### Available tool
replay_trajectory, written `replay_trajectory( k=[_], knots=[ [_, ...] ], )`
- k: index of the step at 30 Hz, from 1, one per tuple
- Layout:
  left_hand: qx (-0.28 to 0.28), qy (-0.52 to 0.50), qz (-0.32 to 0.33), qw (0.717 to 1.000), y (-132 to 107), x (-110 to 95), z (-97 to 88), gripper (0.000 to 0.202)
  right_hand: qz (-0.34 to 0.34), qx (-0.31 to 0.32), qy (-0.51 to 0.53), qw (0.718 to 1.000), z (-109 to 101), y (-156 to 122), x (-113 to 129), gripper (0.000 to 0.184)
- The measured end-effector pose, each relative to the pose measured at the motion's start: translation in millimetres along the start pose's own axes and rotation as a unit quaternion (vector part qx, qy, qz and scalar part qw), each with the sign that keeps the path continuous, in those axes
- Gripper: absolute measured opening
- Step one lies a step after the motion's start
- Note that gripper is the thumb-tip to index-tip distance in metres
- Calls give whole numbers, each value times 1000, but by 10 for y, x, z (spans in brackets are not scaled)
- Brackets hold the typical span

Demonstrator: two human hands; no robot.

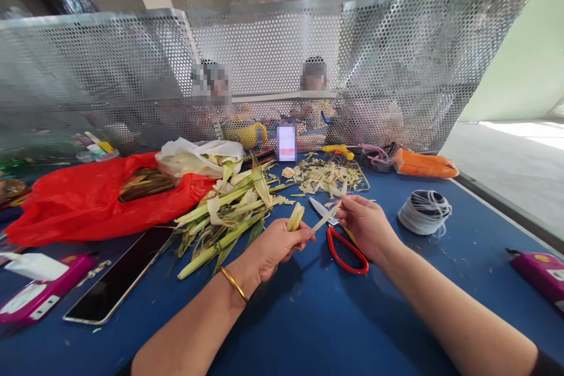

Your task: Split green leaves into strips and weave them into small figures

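In my left hand (284, 241), closed fingers grip a small bundle of pale yellow-green corn husk (295, 217), its cut end pointing up. My right hand (368, 223) pinches one end of a thin pale husk strip (326, 218). This strip stretches across to the fingers of my left hand. Scissors with red handles (348, 252) lie on the table just under and beside my right hand, their blades partly behind the strip. A heap of long husks and leaves (224, 220) lies to the left of my left hand. Smaller husk scraps (328, 176) are spread beyond both hands.
The blue table (308, 323) carries a red plastic bag (83, 194), a dark tablet (123, 279), a ball of grey-white string (424, 212), an orange packet (425, 164) and an upright phone (286, 142). A perforated metal screen (264, 53) stands behind; two people sit beyond it.
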State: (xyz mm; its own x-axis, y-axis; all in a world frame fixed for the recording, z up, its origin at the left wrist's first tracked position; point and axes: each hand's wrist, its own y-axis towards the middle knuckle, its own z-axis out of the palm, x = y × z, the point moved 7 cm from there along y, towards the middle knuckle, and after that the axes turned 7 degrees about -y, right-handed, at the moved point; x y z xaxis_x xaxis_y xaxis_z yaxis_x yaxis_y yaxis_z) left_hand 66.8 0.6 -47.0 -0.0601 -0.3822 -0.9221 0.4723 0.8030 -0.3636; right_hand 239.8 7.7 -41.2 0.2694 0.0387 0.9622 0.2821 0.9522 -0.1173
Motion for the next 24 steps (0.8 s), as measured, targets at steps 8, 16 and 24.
replay_trajectory(
  k=[8,16,24],
  knots=[
    [-100,-85,36,991,82,-19,-260,25,-102,-82,16,991,-25,-130,136,31],
    [-175,-157,81,969,121,-53,-473,33,27,426,-81,901,746,-738,0,34],
    [-200,-164,108,960,97,-44,-425,42,-151,34,-358,921,178,60,398,30]
  ],
)
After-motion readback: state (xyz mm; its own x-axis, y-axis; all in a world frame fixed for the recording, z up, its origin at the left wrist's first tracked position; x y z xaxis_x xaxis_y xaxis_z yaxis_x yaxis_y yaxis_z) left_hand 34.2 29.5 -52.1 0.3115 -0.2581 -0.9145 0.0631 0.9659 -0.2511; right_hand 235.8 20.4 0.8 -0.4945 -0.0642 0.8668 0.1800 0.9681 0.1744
